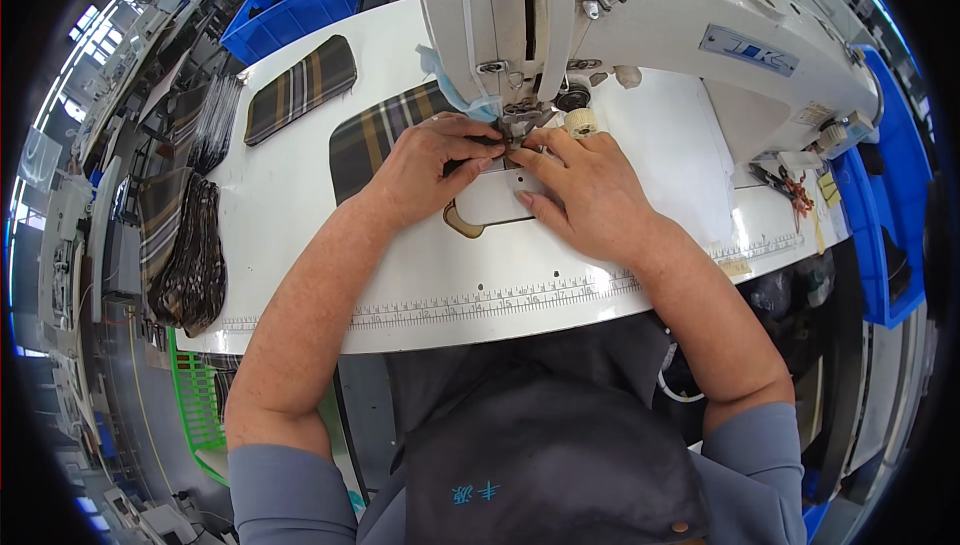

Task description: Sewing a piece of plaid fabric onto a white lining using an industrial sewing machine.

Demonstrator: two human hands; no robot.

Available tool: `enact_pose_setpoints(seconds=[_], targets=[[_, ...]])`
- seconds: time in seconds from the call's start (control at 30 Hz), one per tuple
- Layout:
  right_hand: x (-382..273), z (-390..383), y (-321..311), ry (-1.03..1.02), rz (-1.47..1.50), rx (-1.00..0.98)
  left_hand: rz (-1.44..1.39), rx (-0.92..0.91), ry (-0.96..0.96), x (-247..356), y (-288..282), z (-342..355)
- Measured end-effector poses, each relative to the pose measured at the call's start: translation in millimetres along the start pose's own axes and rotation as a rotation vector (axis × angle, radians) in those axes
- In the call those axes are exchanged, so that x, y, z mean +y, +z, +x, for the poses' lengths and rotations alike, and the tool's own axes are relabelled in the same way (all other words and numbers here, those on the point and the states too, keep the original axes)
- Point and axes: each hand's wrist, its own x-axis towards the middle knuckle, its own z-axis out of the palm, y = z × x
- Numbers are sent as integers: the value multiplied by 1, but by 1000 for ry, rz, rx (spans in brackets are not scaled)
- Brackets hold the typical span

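Note:
At the needle area of a white industrial sewing machine [640, 15], my two hands nearly meet. My left hand [425, 167] is closed, its fingers curled toward the thumb beside the presser foot [512, 130]. Whatever it pinches is small, dark and mostly hidden. From the other side, my right hand [590, 185] reaches the foot with its bent fingertips, and its thumb stands apart on the machine bed. A dark plaid fabric panel [358, 150] with brown and white stripes lies partly behind my left hand. A pale blue cloth strip [465, 95] hangs on the machine head.
Another plaid panel [300, 90] lies far left on the white table [290, 215]. Stacks of plaid pieces [182, 250] hang at its left edge. Small scissors [775, 183] lie at right. Blue bins [885, 245] stand beyond, and a ruler strip [480, 303] follows the front edge.

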Motion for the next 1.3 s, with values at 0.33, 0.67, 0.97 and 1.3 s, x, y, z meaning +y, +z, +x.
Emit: enact_pose_setpoints(seconds=[0.33,0.67,0.97,1.3], targets=[[2,-2,1,-18,22,33,253,-21,40,20,4,-3],[4,-1,-2,-77,87,-19,472,-117,-177,61,22,-47],[2,0,-4,-109,106,-2,563,-83,-317,49,14,-62],[-1,0,-2,-91,41,21,616,-87,-267,38,13,-51]])
